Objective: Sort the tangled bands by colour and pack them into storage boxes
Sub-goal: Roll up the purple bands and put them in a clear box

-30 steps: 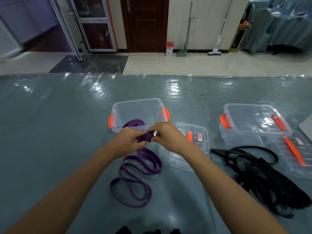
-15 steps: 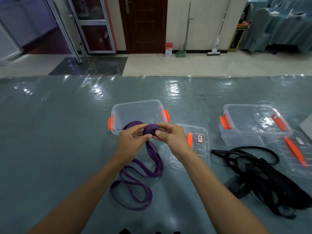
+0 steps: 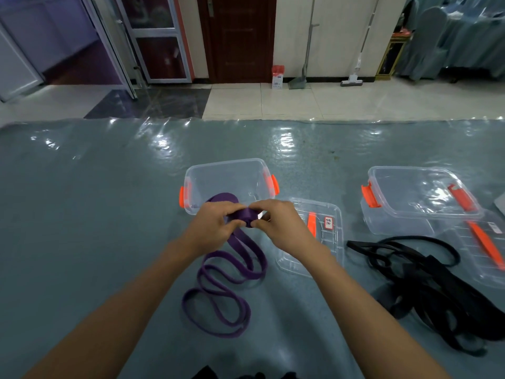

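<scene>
We are pinching the purple band (image 3: 240,258) with our left hand (image 3: 216,228) and right hand (image 3: 276,225), just before the box (image 3: 226,170).

A plastic-covered grey table (image 3: 82,214) carries two clear boxes (image 3: 226,176) (image 3: 410,203), two lids (image 3: 322,242) (image 3: 486,247), purple band loops (image 3: 218,296) and black bands (image 3: 437,291).

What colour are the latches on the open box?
Orange latches on the clear box, head view.

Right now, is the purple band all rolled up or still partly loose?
Partly loose. Both hands, left hand and right hand, hold a rolled end, while the purple band trails in loops across the table.
</scene>
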